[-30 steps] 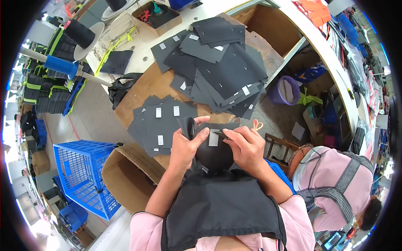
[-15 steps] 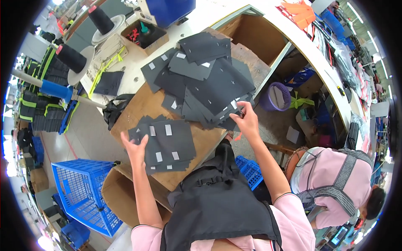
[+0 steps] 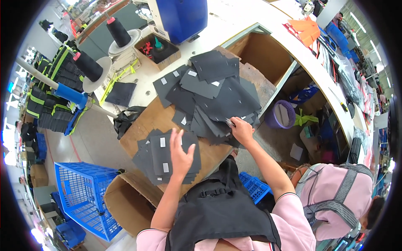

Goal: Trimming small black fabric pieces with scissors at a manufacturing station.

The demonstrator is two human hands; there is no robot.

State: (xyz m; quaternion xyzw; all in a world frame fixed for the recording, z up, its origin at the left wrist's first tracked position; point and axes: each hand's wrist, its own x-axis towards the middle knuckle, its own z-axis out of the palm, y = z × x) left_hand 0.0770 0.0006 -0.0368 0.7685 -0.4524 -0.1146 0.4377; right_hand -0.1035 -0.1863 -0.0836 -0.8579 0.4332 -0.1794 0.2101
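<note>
My left hand (image 3: pixel 181 155) hovers over a stack of dark grey fabric pieces (image 3: pixel 151 151), its fingers apart and nothing gripped. White rectangular patches (image 3: pixel 163 142) show on the pieces in this stack. At the lower right edge of a larger, untidy heap of the same dark pieces (image 3: pixel 224 98), my right hand (image 3: pixel 243 131) is closed on a small silvery pointed tool (image 3: pixel 230 122). Its fingers cover most of the tool, so its exact kind is hidden. Both piles lie on a brown board (image 3: pixel 144 113).
Beyond the board stand a blue machine body (image 3: pixel 184 19), black thread cones (image 3: pixel 118 32) and a tool box (image 3: pixel 173 54). A blue crate (image 3: pixel 77 201) and a cardboard box (image 3: pixel 125 201) are at left. To the right are a purple basket (image 3: pixel 274 119) and a co-worker in pink (image 3: pixel 335 188).
My left hand has moved right from the small stack's left edge to over its middle. My right hand has shifted slightly down relative to the heap. The whole view has shifted.
</note>
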